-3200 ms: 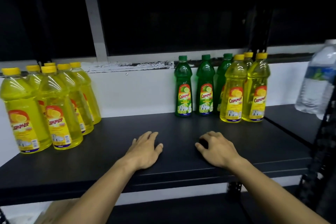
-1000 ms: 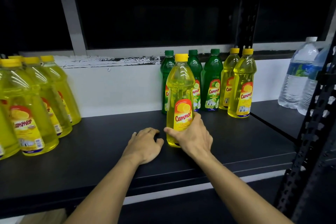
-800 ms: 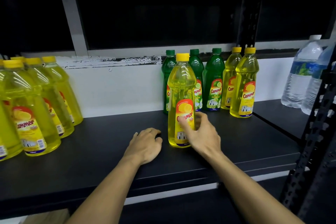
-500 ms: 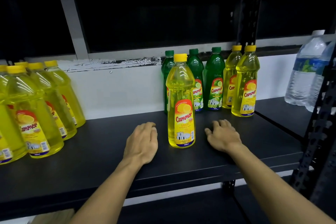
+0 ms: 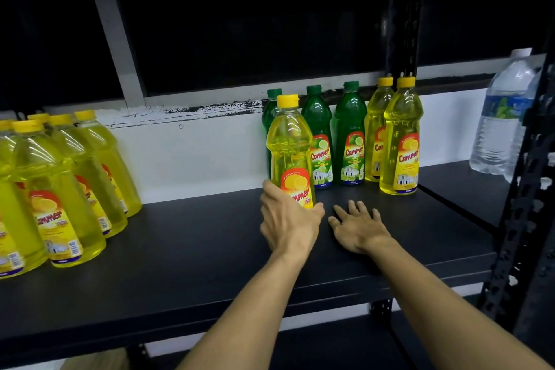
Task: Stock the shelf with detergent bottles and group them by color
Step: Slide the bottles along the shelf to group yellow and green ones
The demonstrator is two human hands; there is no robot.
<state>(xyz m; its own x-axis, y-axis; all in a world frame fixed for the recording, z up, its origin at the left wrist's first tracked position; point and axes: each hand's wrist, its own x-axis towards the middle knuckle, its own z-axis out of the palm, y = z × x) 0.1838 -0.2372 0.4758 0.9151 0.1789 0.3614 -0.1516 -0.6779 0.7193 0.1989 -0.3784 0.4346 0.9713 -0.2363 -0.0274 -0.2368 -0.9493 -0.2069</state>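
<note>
A yellow detergent bottle (image 5: 289, 147) stands upright mid-shelf, and my left hand (image 5: 288, 219) grips its lower part around the label. My right hand (image 5: 356, 225) lies flat on the black shelf (image 5: 195, 255) just to the right, fingers spread, holding nothing. Behind stand three green bottles (image 5: 350, 135), the leftmost partly hidden by the held bottle. Two more yellow bottles (image 5: 401, 141) stand to their right. A cluster of several larger yellow bottles (image 5: 54, 189) fills the shelf's left end.
Water bottles (image 5: 501, 117) stand on the adjoining shelf at the right. A black perforated upright (image 5: 522, 219) rises at the right front. A white wall strip runs behind the shelf. Bare shelf surface lies between the left cluster and the held bottle.
My right hand brought one yellow bottle forward from the right group, let go and settled flat on the shelf. My left hand then left the shelf and took hold of that bottle.
</note>
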